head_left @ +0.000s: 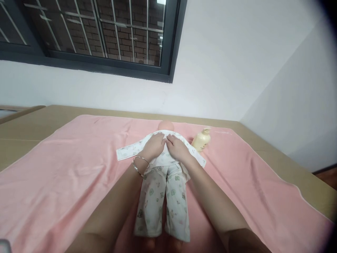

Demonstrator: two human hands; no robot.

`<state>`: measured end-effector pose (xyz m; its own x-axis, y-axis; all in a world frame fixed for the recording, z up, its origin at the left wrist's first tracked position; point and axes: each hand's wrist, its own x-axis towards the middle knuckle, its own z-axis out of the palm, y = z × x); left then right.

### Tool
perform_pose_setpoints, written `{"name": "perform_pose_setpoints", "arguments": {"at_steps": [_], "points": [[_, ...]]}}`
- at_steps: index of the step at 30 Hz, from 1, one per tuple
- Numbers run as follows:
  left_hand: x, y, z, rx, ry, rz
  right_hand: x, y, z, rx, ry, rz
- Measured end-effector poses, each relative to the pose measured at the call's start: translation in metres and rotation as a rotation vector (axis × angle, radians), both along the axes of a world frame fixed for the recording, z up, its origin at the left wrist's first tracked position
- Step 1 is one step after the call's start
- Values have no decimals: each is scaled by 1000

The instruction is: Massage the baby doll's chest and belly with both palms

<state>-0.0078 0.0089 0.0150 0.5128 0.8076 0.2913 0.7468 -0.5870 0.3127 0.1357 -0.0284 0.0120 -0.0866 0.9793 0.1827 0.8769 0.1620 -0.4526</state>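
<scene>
A baby doll (165, 125) lies stretched out on a pink sheet, its bald head away from me. It wears a white long-sleeved top (164, 161) with small prints and matching trousers (152, 202). Both my hands rest on the upper part of the top. My left hand (154, 144), with bangles at the wrist, lies flat with its fingers pointing inward. Beside it my right hand (177, 147) also lies flat, fingers stretched out and fingertips close to the left ones. Most of the doll's head is hidden behind the collar.
A pale yellow pump bottle (201, 140) is on the sheet, right of the doll near its sleeve. The pink sheet (65, 168) has folds and covers much of a tan surface (65, 111). Behind are a white wall (210, 70) and a dark-framed, barred window (110, 61).
</scene>
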Motion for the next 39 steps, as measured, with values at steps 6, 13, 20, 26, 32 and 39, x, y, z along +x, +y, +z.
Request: {"name": "perform_pose_setpoints", "arguments": {"at_steps": [6,13,20,26,32,39], "points": [[1,16,-20,-75,-1,88,17,19,-17,-68,2,-135],[1,-32,24,-189,298,-26,-8,-17,14,-39,-161,38],[3,-22,32,-92,101,-71,4,-11,20,46,41,87],[5,11,-15,-143,-5,136,25,22,-23,8,35,-36],[7,17,-26,-159,-65,209,25,25,-34,4,10,-101],[7,15,-25,-176,-81,205,24,24,-32,0,-25,-102]]}}
